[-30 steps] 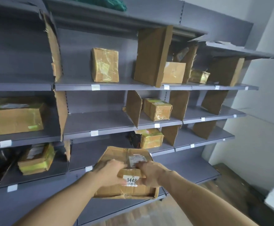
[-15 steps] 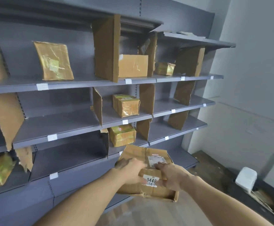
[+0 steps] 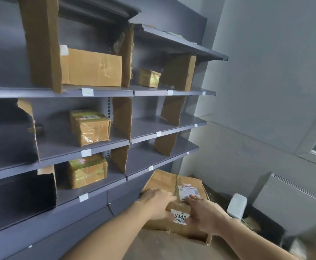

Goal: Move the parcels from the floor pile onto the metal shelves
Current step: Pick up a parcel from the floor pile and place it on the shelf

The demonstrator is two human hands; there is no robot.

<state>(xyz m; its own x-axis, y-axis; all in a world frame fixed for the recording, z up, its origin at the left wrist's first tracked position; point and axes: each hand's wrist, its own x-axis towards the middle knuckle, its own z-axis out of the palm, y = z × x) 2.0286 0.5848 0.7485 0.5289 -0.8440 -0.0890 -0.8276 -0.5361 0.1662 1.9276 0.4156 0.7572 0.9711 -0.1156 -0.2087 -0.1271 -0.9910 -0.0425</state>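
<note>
Both hands on parcel [image 3: 174, 199] | left [image 3: 158, 200] | right [image 3: 203, 212] | arms outstretched

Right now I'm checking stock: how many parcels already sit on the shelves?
4: large box and small parcel on the upper shelf, taped parcel below, another under that. Dividers may hide more.

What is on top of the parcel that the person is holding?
On the parcel lie a shipping label and a sticker reading 0448. The left hand and right hand cover the rest between them.
</note>
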